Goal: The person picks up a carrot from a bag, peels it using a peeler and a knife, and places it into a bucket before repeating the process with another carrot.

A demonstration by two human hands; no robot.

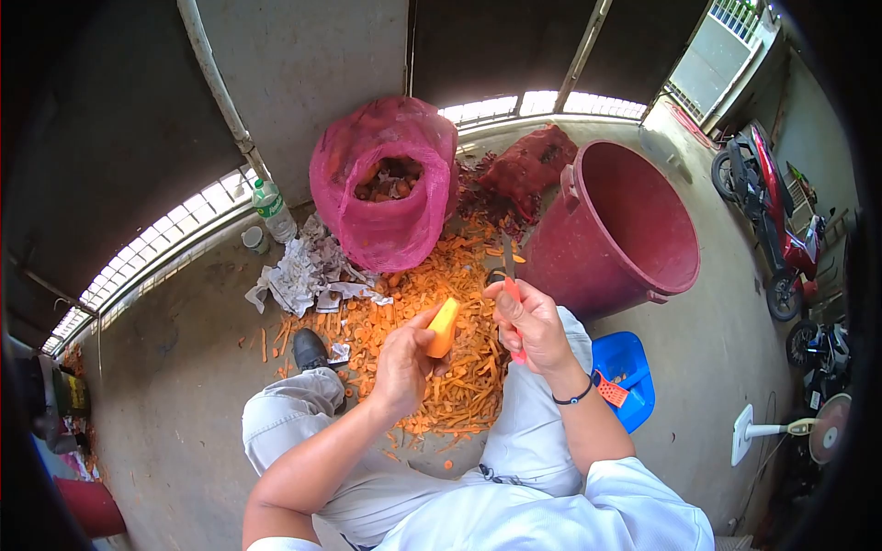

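Observation:
My left hand point(402, 369) is closed around a bright orange, peeled carrot point(444, 328), its cut end pointing up and away from me. My right hand point(536, 329) grips a knife point(512, 287) by its orange-pink handle, the narrow blade pointing away from me. Knife and carrot are apart. Below both hands, a heap of carrot peelings point(464, 386) covers the floor between my legs. Beyond it, a pink mesh sack point(395, 234) stands with its mouth open, showing roundish contents I cannot make out clearly.
A large maroon bucket point(574, 248) tilts at the right, near a red mesh sack point(533, 170). A blue basin point(634, 363) holds an orange slotted tool point(610, 390). Crumpled paper point(308, 271) and a bottle point(274, 211) are at the left. A fan point(830, 428) and motorcycle point(767, 197) stand far right.

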